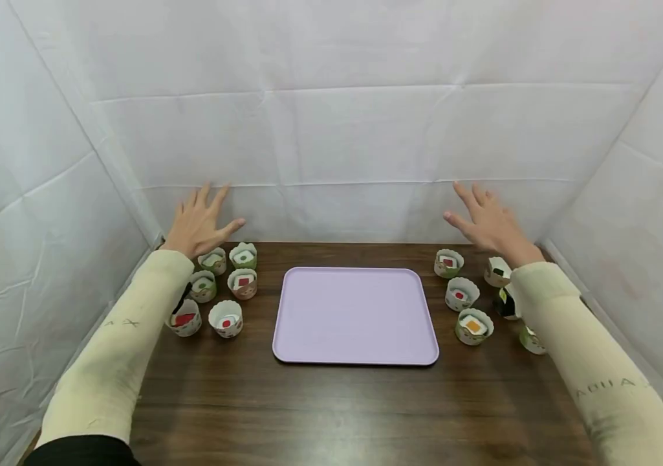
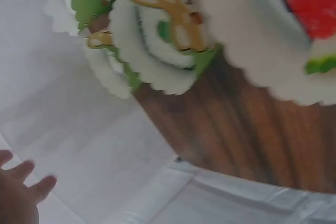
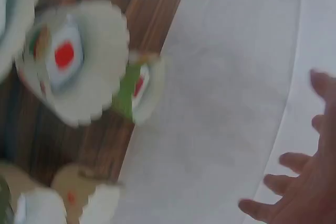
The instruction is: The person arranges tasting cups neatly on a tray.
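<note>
In the head view my left hand [image 1: 198, 223] hovers with fingers spread above the back of the left group of paper cups. Across from it my right hand [image 1: 487, 223] is raised likewise over the back of the right group, fingers apart. Both hold nothing. Each scalloped cup, such as the white one [image 1: 226, 320] on the left and the green one [image 1: 473, 327] on the right, contains a small sushi-like piece. A red-topped piece [image 2: 310, 3] looms close in the left wrist view. Between the groups lies a bare lilac tray [image 1: 356, 317].
The dark wooden table [image 1: 331, 414] ends at a white cloth wall [image 1: 360, 136] behind, with more white cloth at both sides. My right forearm partly covers a green cup [image 1: 532, 340]; a black-wrapped piece [image 1: 507, 303] sits near it.
</note>
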Demonstrator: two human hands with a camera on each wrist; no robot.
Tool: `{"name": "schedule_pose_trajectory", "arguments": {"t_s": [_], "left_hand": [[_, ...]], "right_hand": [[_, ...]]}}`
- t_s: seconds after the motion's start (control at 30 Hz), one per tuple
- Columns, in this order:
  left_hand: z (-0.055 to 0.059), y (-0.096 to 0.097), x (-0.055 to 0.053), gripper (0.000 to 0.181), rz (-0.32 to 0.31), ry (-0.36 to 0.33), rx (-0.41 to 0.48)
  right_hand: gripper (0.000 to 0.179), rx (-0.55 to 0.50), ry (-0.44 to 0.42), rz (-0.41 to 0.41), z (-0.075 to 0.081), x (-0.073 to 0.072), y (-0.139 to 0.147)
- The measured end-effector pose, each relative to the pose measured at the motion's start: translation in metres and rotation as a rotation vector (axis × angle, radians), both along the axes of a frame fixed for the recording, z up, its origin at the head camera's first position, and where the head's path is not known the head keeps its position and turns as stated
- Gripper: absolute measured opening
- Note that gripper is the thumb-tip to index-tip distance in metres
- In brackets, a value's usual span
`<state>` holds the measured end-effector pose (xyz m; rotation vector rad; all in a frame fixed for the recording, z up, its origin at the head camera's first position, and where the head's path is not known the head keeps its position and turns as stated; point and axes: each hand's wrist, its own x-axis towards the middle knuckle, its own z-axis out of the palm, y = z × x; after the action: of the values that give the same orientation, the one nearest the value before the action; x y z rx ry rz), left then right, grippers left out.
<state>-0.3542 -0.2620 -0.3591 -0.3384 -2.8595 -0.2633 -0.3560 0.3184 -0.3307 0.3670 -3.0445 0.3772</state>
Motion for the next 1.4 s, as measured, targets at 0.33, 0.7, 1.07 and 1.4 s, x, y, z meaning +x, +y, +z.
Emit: {"name": "schedule_pose_trajectory", "arguments": {"t_s": [0.33, 0.7, 1.07, 1.4], "left_hand": [[-0.015, -0.014, 0.019, 0.092, -0.011, -0.354, 0.082], [-0.031, -0.032, 0.031, 0.086, 0.028, -0.505, 0.102], [-0.035, -0.033, 0.031, 0.085, 0.083, -0.534, 0.177], [-0.036, -0.036, 0.031, 0.076, 0.09, -0.506, 0.192]], "right_hand": [[0.084, -0.154, -0.048, 0.061, -0.023, 0.054, -0.025], [0.057, -0.19, -0.154, 0.108, -0.054, 0.113, -0.062], [0.057, -0.137, -0.245, -0.004, -0.073, 0.123, -0.076], [0.055, -0.109, -0.183, -0.012, -0.089, 0.123, -0.084]]}}
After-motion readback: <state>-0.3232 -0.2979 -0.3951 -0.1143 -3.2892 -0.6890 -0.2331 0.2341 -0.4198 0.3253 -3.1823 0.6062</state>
